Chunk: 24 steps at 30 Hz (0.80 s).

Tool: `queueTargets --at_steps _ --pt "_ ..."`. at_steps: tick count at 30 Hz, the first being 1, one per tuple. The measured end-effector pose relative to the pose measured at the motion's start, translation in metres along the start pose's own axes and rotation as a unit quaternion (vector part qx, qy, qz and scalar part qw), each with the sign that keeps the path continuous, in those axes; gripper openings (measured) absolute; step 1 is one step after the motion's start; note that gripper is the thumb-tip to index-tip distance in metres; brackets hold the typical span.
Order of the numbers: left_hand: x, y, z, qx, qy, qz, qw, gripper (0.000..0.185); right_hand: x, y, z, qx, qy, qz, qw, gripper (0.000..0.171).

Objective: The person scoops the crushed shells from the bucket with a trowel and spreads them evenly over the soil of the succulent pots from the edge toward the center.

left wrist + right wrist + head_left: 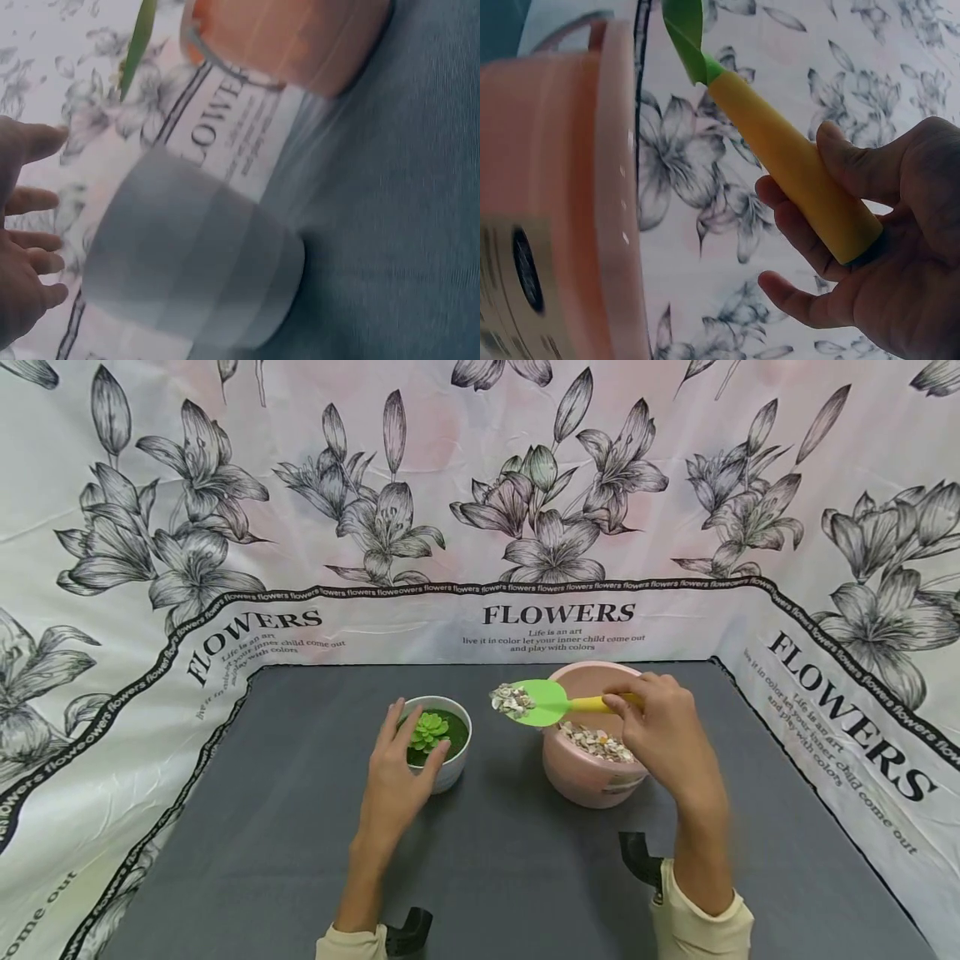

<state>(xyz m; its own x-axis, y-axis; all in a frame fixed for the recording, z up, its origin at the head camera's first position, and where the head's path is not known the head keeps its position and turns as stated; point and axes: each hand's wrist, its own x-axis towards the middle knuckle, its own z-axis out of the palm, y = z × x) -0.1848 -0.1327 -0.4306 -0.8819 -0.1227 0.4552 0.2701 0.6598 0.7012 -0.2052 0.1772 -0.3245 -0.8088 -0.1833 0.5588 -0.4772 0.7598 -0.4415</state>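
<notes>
My right hand (663, 727) grips the yellow handle of a small garden trowel (546, 703) with a green blade. Pale gravel (512, 701) lies heaped at the blade's tip, held level above the left rim of a pink bucket (588, 781). More gravel (596, 742) fills the bucket's lower part. On the left, a white ribbed pot (450, 770) holds a green succulent (429, 732). My left hand (397, 768) is spread over the pot's near left side, fingers extended around the rim. In the left wrist view its fingers (34, 240) reach above the pot's rim, apart from the wall.
Dark grey cloth (510, 860) covers the table. A white sheet with printed flowers (555, 502) rises behind and along both sides. Black camera mounts (408, 933) sit on both wrists beside the cream sleeves (705, 922). The bucket has a thin handle (225, 64) at its side.
</notes>
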Motion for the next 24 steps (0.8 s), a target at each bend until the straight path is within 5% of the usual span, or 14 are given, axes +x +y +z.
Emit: queueTargets --at_steps 10,18,24 --pt "0.000 -0.033 -0.014 0.016 -0.054 -0.087 0.9946 0.110 0.012 -0.017 0.037 0.044 -0.047 -0.017 0.998 0.011" --pt "0.006 -0.041 -0.013 -0.009 -0.121 -0.134 0.9836 0.131 0.015 -0.028 0.061 0.080 -0.100 0.020 0.992 0.018" --pt "0.009 -0.045 -0.010 -0.032 -0.133 -0.152 0.9788 0.139 0.020 -0.039 0.077 0.082 -0.113 -0.012 0.990 0.016"
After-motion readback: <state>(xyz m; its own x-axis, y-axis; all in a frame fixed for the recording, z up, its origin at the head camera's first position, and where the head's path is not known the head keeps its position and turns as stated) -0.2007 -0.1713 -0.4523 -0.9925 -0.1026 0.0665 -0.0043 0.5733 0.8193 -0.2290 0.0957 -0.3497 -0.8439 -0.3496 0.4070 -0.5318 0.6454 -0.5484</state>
